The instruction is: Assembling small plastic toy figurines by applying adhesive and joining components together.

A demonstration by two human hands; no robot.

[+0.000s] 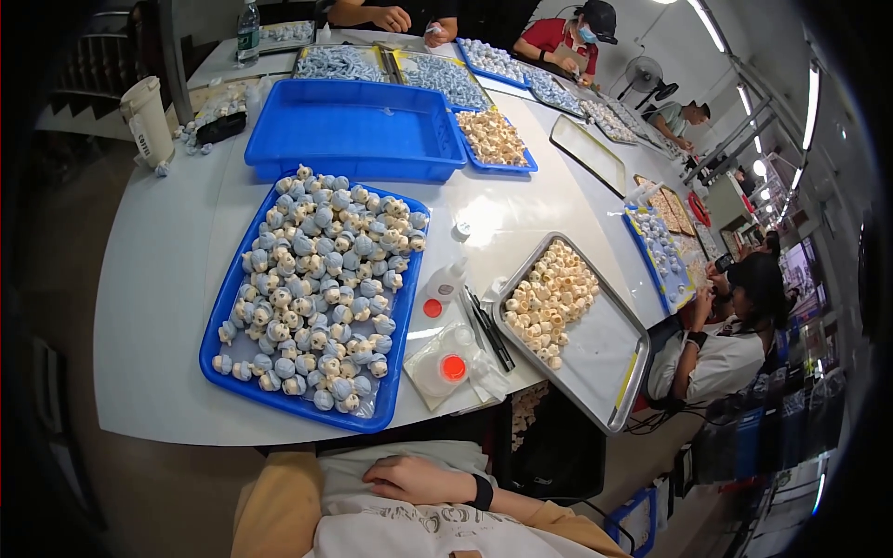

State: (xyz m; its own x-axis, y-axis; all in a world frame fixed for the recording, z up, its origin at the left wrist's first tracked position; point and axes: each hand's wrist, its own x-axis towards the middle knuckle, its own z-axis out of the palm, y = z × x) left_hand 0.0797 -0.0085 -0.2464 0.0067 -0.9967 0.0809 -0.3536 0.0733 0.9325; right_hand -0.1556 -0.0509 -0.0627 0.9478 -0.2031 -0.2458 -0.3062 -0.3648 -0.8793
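Note:
My right hand (414,479) rests on grey cloth (372,460) over my lap, below the table's near edge. Its fingers lie loosely bent and hold nothing that I can see. A black band circles that wrist. My left hand is out of sight; only a tan sleeve (279,502) shows at that side. Nearest on the table is a blue tray (209,339) heaped with small pale-blue and cream doll-like heads (321,279). Right of it lie a metal tray (600,367) with cream cup-shaped pieces (551,302), black pens (490,333), a clear bottle (448,279) and a red-topped jar (453,368).
An empty deep blue bin (358,126) stands behind the heads. Beyond it are a small blue tray of cream pieces (493,139), a beige cup (147,121) and a water bottle (248,33). A person (716,344) sits at right. Under the table is a black bin (558,456).

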